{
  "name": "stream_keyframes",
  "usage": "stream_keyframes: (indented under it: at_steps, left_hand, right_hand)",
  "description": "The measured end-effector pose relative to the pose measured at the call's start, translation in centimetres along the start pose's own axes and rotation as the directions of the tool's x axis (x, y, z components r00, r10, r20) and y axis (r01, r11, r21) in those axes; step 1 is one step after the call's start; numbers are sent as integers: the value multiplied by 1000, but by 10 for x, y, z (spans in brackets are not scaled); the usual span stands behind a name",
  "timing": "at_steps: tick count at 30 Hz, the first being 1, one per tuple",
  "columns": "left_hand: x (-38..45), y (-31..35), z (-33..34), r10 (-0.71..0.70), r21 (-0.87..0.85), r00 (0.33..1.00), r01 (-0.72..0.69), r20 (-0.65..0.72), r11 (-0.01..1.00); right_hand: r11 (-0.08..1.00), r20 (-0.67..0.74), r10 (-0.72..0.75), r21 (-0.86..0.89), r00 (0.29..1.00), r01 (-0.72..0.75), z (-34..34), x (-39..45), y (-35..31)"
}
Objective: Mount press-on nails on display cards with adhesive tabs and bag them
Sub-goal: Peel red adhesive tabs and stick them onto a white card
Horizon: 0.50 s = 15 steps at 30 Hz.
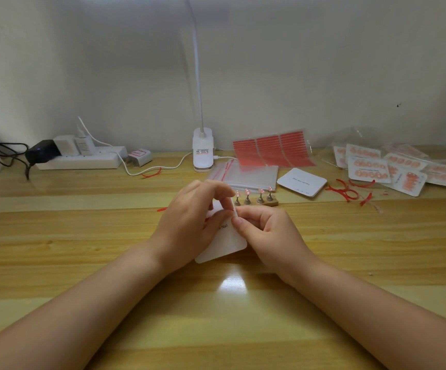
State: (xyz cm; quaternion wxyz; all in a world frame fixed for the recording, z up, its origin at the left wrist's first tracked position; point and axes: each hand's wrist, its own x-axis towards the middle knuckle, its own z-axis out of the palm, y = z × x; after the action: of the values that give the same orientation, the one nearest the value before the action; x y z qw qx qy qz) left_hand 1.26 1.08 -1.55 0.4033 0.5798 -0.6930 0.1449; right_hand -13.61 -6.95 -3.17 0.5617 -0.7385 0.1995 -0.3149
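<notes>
Fingers of both hands meet over the white display card (226, 244), which lies flat on the counter (83, 249) just in front of the nail stand (255, 200). On my right hand (264, 228), thumb and forefinger are curled tight, pinching a thin pale strip (235, 210) that looks like an adhesive tab or its liner; I cannot tell which. My left hand (192, 217) arches over the card's far half with its fingertips bent toward the same strip, apparently helping pinch or steady it, though the contact is hidden.

Four nails (247, 192) stand on their pegs, just beyond my fingertips. Behind the stand lie the clear bags (243, 173), and behind those the red tab sheets (272, 150); to the right of the stand sit spare cards (302, 182), with finished packs (393, 166) farther right.

I judge the step to be seating a tab. To do it well I should keep the card pinned, lay the tab down straight, press along it, and peel the liner slowly at a low angle, touching the sticky face as little as possible.
</notes>
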Motion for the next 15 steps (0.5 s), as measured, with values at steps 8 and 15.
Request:
stream_keyframes:
  at_steps: [8, 15]
  left_hand:
    - [-1, -1, 0, 11, 18, 1000, -11, 18, 1000]
    - [-3, 1, 1, 101, 84, 995, -101, 4, 991]
  right_hand:
    - [1000, 14, -1, 8, 1000, 1, 0, 0, 0]
    - [999, 14, -7, 35, 1000, 7, 0, 1, -2]
